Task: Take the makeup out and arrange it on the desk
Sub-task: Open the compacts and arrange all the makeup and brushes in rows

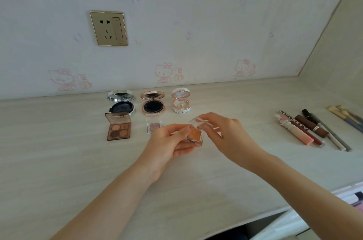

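A small clear case with an orange eyeshadow pan [195, 134] hangs just above the desk [59, 161] at the centre. My left hand [169, 146] grips its base from the left. My right hand [224, 134] pinches its clear lid, which is lifted open. Behind them stand open compacts: a silver one [121, 105], a rose-gold one [153, 105] and a white flowered one [181, 102]. In front of those lie an open brown four-colour palette [118, 128] and a small clear pink single shadow [154, 126].
Lip glosses and liners [306, 130] lie side by side at the right, with brushes [347, 117] beyond them. A gold wall socket [108, 28] sits on the back wall. An open drawer [353, 198] shows past the desk's front right edge.
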`<state>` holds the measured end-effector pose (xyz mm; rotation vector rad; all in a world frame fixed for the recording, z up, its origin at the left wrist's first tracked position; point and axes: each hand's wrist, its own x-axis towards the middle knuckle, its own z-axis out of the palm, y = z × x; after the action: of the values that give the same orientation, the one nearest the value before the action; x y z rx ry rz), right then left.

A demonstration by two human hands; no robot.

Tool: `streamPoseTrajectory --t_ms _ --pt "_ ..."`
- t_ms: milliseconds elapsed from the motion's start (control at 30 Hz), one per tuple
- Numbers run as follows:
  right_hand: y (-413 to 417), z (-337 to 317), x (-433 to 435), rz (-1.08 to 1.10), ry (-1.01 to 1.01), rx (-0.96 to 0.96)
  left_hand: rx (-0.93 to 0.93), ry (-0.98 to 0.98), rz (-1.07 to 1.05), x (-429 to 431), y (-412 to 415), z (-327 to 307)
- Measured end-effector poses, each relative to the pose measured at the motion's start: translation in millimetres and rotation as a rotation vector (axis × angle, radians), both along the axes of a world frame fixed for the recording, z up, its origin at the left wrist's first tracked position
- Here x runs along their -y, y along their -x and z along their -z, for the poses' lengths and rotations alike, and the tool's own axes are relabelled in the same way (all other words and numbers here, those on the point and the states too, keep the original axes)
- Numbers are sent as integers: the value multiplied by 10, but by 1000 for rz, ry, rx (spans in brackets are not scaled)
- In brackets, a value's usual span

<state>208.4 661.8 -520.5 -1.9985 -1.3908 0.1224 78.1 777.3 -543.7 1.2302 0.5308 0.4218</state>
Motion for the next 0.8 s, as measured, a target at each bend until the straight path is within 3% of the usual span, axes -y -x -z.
streamPoseTrajectory --t_ms 133,433,800 --pt "-44 8 -74 59 55 -22 -161 -511 -163 -1 10 10" --pt "-176 168 -265 74 125 -46 -231 -1142 -151 -33 19 200" --pt "-189 291 -399 43 108 -23 -258 -1410 -149 -96 -8 298"
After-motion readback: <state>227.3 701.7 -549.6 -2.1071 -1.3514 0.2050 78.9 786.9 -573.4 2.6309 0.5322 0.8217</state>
